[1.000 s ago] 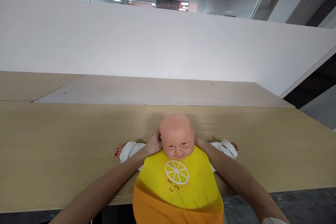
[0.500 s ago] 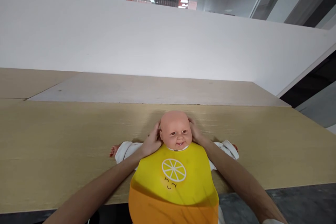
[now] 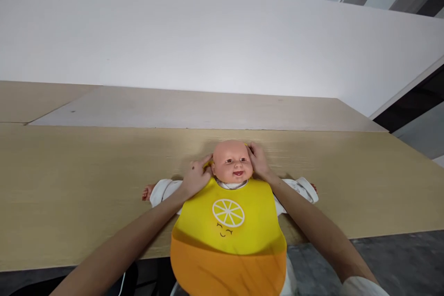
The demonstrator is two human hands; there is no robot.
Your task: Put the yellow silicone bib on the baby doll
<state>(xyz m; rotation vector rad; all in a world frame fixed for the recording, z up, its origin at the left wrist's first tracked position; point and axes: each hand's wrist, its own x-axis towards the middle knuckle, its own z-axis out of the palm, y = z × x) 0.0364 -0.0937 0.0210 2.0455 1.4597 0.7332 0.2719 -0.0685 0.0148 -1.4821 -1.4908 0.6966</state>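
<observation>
Yellow strap (image 3: 208, 163) now shows either side of the doll (image 3: 231, 159), so the neck of its bib (image 3: 229, 240) seems in play: left hand (image 3: 196, 176) pinching one end, right hand (image 3: 258, 163) curled near the other, grip unclear; smooth, rubbery-looking, round-bottomed, the bib covers the chest at the tan table's edge (image 3: 86, 262)

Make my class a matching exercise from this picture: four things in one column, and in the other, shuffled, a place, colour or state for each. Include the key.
Things
1. Doll's bald, rounded head
2. Smooth yellow bib with orange lower part
3. Doll's white cloth sleeves
4. Flat wood-look table

Descriptions
A. Tan on top
B. Outstretched to both sides
C. Between the left hand and the right hand
D. Printed with a white citrus slice

Right pairs: 1-C; 2-D; 3-B; 4-A
</observation>
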